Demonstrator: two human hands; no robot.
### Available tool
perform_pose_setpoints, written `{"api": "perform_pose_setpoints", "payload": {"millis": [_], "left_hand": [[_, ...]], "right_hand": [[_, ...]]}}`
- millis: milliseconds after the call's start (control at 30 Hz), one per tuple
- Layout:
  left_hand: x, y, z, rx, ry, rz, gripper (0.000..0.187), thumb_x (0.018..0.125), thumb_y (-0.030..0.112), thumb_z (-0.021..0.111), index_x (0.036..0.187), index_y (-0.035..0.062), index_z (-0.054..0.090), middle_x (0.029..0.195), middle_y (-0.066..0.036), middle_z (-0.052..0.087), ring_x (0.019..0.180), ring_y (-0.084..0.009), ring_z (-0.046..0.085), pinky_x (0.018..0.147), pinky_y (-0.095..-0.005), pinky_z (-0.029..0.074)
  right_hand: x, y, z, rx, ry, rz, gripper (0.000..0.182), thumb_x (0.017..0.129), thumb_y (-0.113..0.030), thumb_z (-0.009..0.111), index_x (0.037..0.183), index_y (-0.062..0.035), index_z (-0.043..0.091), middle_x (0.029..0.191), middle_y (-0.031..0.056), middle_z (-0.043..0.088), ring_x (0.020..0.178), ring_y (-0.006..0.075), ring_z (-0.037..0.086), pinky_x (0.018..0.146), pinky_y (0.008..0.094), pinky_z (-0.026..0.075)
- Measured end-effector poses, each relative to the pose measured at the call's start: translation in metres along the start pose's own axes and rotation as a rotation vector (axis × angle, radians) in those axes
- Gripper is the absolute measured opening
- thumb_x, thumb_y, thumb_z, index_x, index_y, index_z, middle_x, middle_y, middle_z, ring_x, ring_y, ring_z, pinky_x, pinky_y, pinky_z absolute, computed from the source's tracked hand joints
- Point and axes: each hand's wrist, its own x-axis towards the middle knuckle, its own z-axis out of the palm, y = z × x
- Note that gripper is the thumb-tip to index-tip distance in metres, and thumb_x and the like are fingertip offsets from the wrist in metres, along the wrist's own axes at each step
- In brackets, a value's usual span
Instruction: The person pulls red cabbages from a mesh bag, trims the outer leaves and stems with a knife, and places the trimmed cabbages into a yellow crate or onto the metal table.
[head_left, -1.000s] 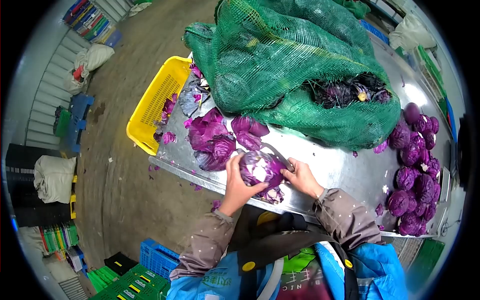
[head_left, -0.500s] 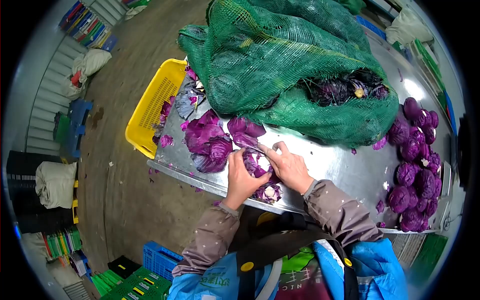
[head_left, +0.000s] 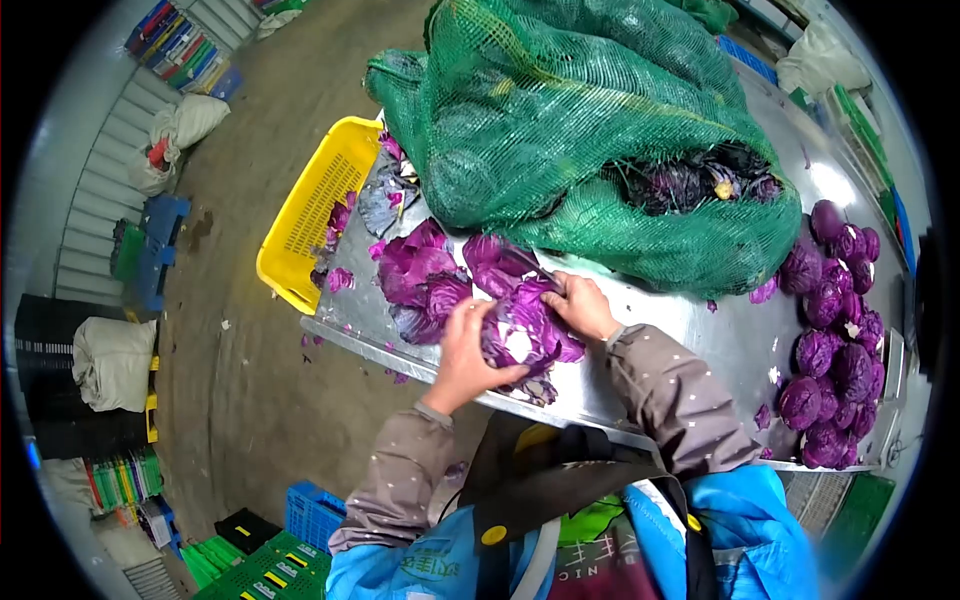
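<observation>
I am viewing the work from above, with 12 o'clock pointing away from the wearer. The round purple cabbage head (head_left: 530, 335) is lying between both hands, over the near edge of the brushed metal table (head_left: 660, 335). The left hand (head_left: 468, 358) is cupping it from 8 o'clock, with the fingers and thumb spread around its side. The right hand (head_left: 586, 306) is sitting just beside it at 2 o'clock, nearer the upper side, and is closing around a narrow dark tool (head_left: 532, 264), apparently a knife. The tool's long axis is running roughly from 10 to 4 o'clock. The cabbage is showing no clear long axis; its white cut stem is facing the camera, and glossy purple leaves are flaring at 4 o'clock.

Loose purple outer leaves (head_left: 413, 268) are lying at 10 o'clock, a green mesh sack (head_left: 560, 130) is bulging at 12 o'clock, and trimmed purple heads (head_left: 825, 355) are clustering at 3 o'clock.
</observation>
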Motion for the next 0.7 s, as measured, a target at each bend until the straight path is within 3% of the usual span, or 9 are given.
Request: {"api": "perform_pose_setpoints", "payload": {"millis": [133,200,300,400,467,533,600,633,700], "left_hand": [[-0.018,0.005,-0.019,0.034,0.138,-0.184,0.089,0.06,0.031,0.082,0.131,0.0036,0.036,0.125,-0.02,0.037,0.118,-0.0355,0.038,0.1,-0.0423,0.034],[-0.03,0.0,-0.007,0.088,0.069,-0.216,0.091,0.062,0.03,0.082,0.132,-0.0008,0.034,0.123,-0.022,0.04,0.115,-0.0372,0.04,0.096,-0.0441,0.036],[-0.027,0.02,0.025,0.119,0.272,-0.267,0.089,0.068,0.039,0.077,0.129,-0.0083,0.033,0.12,-0.025,0.042,0.112,-0.0395,0.042,0.094,-0.0467,0.036],[-0.012,0.017,0.03,0.085,0.29,-0.194,0.088,0.065,0.036,0.078,0.131,-0.0043,0.036,0.119,-0.022,0.042,0.109,-0.0376,0.044,0.092,-0.0455,0.037],[-0.007,0.02,0.03,0.083,0.253,-0.179,0.087,0.065,0.036,0.079,0.131,-0.0029,0.037,0.118,-0.021,0.042,0.109,-0.0369,0.044,0.091,-0.0453,0.038],[0.002,0.025,0.03,0.052,0.192,-0.183,0.089,0.061,0.033,0.08,0.133,0.0022,0.038,0.118,-0.018,0.042,0.11,-0.0361,0.044,0.092,-0.0441,0.037],[0.011,0.039,0.024,0.124,0.112,-0.183,0.089,0.06,0.033,0.081,0.132,0.001,0.038,0.118,-0.018,0.043,0.11,-0.035,0.045,0.093,-0.044,0.037],[0.014,0.039,0.027,0.119,0.103,-0.178,0.089,0.06,0.033,0.081,0.132,0.001,0.038,0.118,-0.018,0.043,0.11,-0.035,0.045,0.093,-0.044,0.037],[0.02,0.04,0.031,0.113,0.158,-0.152,0.089,0.059,0.032,0.082,0.13,-0.0007,0.039,0.117,-0.018,0.046,0.11,-0.0345,0.046,0.092,-0.0443,0.038]], "right_hand": [[-0.029,-0.032,-0.02,0.141,0.011,-0.01,0.022,0.08,-0.023,0.062,0.09,-0.0032,0.061,0.069,0.0205,0.061,0.074,0.0389,0.061,0.066,0.0454,0.046],[-0.041,-0.047,-0.02,0.193,0.06,0.028,0.022,0.08,-0.02,0.062,0.089,-0.0007,0.062,0.066,0.0216,0.059,0.066,0.0381,0.06,0.062,0.0436,0.046],[-0.048,-0.036,-0.011,0.285,0.094,0.054,0.023,0.08,-0.021,0.062,0.091,-0.0004,0.062,0.066,0.0212,0.059,0.064,0.0352,0.061,0.062,0.0422,0.046],[-0.044,0.018,0.0,0.353,0.169,0.04,0.027,0.082,-0.024,0.061,0.097,-0.0017,0.064,0.071,0.0206,0.063,0.069,0.031,0.064,0.065,0.039,0.048],[-0.048,0.036,-0.021,0.222,0.056,0.235,0.027,0.083,-0.026,0.062,0.095,-0.0024,0.066,0.072,0.0188,0.065,0.075,0.0318,0.065,0.069,0.0383,0.048],[-0.049,0.036,-0.029,-0.06,-0.001,0.252,0.032,0.083,-0.028,0.063,0.105,-0.005,0.062,0.087,0.0173,0.065,0.078,0.0346,0.064,0.07,0.0403,0.049],[-0.059,0.006,-0.042,-0.212,0.333,-0.008,0.039,0.084,-0.028,0.061,0.117,-0.0092,0.055,0.105,0.017,0.057,0.078,0.0373,0.062,0.07,0.0434,0.049],[-0.058,-0.007,-0.055,-0.172,0.258,-0.119,0.044,0.085,-0.025,0.058,0.126,-0.0141,0.047,0.113,0.0164,0.049,0.076,0.0362,0.061,0.069,0.0434,0.05],[-0.057,-0.029,-0.062,-0.185,0.208,-0.312,0.041,0.086,-0.021,0.056,0.127,-0.021,0.049,0.111,0.0148,0.051,0.071,0.0319,0.062,0.062,0.0409,0.052]]}}
